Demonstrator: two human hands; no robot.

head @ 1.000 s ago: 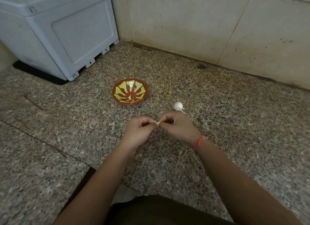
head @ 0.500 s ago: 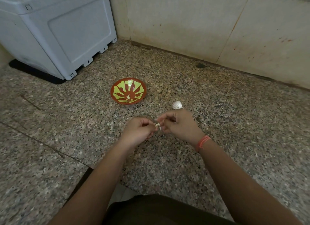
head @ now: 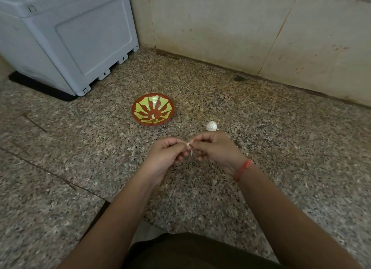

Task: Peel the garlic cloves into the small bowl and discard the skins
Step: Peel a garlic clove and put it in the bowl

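While both the left hand (head: 166,155) and right hand (head: 217,148) pinch the small pale garlic clove (head: 189,145) above the speckled granite floor (head: 271,132), short of the red-and-green patterned bowl (head: 172,107), a slipping nail could flick it away, scattering papery skin (head: 191,153).

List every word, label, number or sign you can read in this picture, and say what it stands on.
No readable text anywhere.
On the grey plastic box: small dark marks on its feet, too small to read.
On the bowl: painted pattern only, no lettering.
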